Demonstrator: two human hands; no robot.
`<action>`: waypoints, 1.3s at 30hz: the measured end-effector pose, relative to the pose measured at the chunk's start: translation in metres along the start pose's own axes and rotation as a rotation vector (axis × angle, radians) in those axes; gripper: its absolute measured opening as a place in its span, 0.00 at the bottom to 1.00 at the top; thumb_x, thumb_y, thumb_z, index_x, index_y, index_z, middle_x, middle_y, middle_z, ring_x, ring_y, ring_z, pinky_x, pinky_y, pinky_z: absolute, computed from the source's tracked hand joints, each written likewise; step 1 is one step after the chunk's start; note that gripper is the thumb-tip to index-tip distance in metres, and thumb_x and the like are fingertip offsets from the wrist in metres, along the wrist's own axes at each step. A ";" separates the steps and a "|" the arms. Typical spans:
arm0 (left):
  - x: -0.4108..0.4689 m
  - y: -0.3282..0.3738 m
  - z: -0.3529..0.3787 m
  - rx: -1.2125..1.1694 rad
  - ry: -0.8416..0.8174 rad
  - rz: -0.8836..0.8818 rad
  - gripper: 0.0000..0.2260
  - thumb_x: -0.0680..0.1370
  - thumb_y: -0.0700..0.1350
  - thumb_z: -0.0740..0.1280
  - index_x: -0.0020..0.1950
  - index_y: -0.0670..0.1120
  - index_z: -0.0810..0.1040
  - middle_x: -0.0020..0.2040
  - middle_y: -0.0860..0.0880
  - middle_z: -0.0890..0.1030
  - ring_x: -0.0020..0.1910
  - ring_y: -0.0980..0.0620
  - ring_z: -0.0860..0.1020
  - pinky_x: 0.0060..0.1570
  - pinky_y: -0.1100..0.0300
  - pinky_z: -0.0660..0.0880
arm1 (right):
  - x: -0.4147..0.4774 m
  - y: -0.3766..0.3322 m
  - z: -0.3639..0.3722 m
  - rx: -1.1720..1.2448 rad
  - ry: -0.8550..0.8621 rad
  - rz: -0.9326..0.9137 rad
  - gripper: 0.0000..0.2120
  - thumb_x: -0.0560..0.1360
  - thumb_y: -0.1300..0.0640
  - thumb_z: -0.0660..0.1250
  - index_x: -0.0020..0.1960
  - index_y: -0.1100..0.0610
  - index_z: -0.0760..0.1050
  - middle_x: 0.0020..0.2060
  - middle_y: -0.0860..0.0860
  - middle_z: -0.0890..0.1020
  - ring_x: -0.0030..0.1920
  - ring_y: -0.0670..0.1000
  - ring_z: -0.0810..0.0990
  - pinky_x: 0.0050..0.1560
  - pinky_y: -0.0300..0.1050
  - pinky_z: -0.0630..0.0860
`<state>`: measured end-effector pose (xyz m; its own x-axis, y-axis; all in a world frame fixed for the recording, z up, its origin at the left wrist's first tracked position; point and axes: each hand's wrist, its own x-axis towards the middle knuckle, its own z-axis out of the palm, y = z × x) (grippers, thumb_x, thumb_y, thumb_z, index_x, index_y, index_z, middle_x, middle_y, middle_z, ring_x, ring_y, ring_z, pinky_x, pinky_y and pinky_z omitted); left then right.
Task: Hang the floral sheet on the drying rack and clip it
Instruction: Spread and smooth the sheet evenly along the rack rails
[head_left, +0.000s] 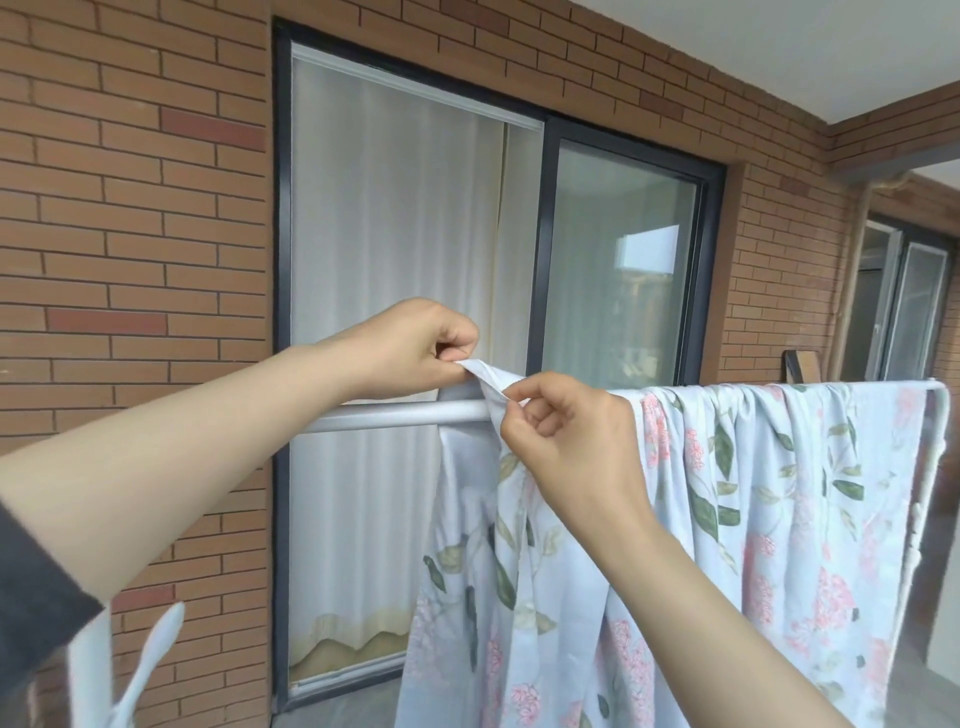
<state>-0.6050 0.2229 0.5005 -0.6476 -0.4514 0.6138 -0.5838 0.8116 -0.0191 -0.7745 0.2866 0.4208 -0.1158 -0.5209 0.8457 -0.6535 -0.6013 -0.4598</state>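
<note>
The floral sheet (769, 499), pale blue with pink flowers and green leaves, hangs bunched over the drying rack's silver top bar (395, 417), covering its right half. My left hand (415, 348) pinches the sheet's white corner just above the bar. My right hand (566, 431) pinches the same corner edge a little lower, in front of the bar. Two pale blue clips (140, 670) show at the lower left, close to the camera near my left sleeve.
A brick wall (130, 234) stands behind the rack, with a dark-framed sliding window (498, 234) and white curtain. The rack's right end post (940, 415) is at the far right. A second window (904, 301) and a board lie beyond.
</note>
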 end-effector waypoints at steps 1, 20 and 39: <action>-0.007 -0.003 -0.006 0.022 0.012 0.017 0.16 0.69 0.34 0.64 0.29 0.48 0.59 0.26 0.50 0.59 0.29 0.54 0.58 0.27 0.65 0.57 | -0.001 -0.004 0.005 0.025 -0.009 -0.008 0.05 0.70 0.60 0.69 0.42 0.51 0.81 0.26 0.44 0.76 0.31 0.44 0.76 0.38 0.39 0.75; -0.021 0.012 0.022 -0.050 0.023 -0.291 0.07 0.68 0.52 0.75 0.42 0.50 0.84 0.38 0.56 0.82 0.40 0.60 0.79 0.44 0.58 0.77 | -0.022 0.045 -0.014 0.159 0.021 0.240 0.08 0.74 0.62 0.68 0.40 0.51 0.80 0.31 0.49 0.82 0.33 0.49 0.81 0.38 0.41 0.79; -0.058 0.010 -0.027 -0.028 -0.009 -0.456 0.10 0.70 0.58 0.71 0.42 0.52 0.82 0.37 0.57 0.83 0.38 0.62 0.80 0.42 0.63 0.76 | 0.010 0.054 0.002 -0.039 -0.061 -0.050 0.10 0.75 0.57 0.69 0.55 0.50 0.80 0.45 0.41 0.74 0.43 0.42 0.76 0.44 0.29 0.70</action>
<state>-0.5596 0.2672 0.4860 -0.3312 -0.7681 0.5479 -0.7971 0.5386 0.2732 -0.8089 0.2477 0.4040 -0.0374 -0.5271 0.8490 -0.6864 -0.6039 -0.4052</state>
